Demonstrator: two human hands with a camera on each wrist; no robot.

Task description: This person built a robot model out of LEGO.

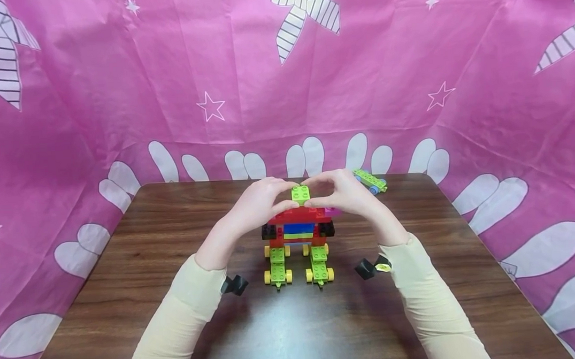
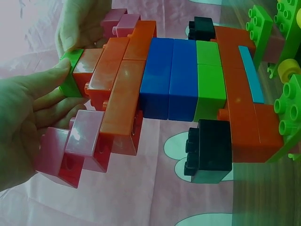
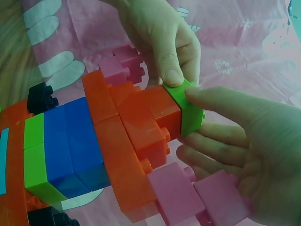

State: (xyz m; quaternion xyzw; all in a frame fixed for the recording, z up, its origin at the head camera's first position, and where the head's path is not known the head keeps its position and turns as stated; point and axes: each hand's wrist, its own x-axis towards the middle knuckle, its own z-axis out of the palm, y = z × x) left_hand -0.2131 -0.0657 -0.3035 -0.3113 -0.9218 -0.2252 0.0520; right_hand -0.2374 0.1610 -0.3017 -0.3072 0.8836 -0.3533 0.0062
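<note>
A tall figure of toy building bricks stands mid-table. On its top sits a green brick (image 1: 300, 195), pinched from the left by my left hand (image 1: 255, 202) and from the right by my right hand (image 1: 348, 193), thumbs on its near side. In the left wrist view, red bricks (image 2: 122, 89) lie beneath the green one, then blue bricks (image 2: 169, 77) and more green. Pink bricks (image 3: 176, 193) stick out at both sides of the upper part, black bricks (image 2: 211, 150) lower down. Two green wheeled bases (image 1: 278, 263) with yellow wheels carry the figure.
Behind my right hand, a green wheeled base (image 1: 370, 181) with blue wheels lies near the back edge of the brown wooden table (image 1: 173, 222). A pink printed cloth (image 1: 245, 95) hangs round the back and sides. Black wrist devices (image 1: 236, 284) stick out at the cuffs.
</note>
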